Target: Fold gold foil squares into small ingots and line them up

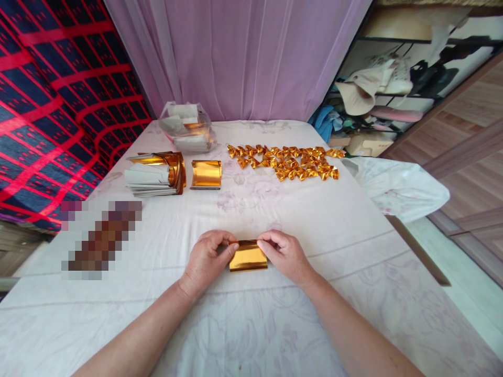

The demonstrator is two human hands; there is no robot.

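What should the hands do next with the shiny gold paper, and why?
Probably fold it further. Both the left hand and right hand pinch the gold paper by its top edge, it still lies nearly flat, and the folded gold pieces beyond are crimped.

A home room: a bedsheet [353, 272] covers the work surface, a curtain [236, 57] hangs behind it, cluttered shelves [393, 89] stand right of it.

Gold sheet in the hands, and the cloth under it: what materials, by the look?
Gold sheet: likely thin metallic foil paper, with a mirror-bright gold face and a soft curl at its top edge; left hand and right hand pinch it at the sides. Cloth: seems woven fabric, matte white with a faint floral print, with soft creases across it.
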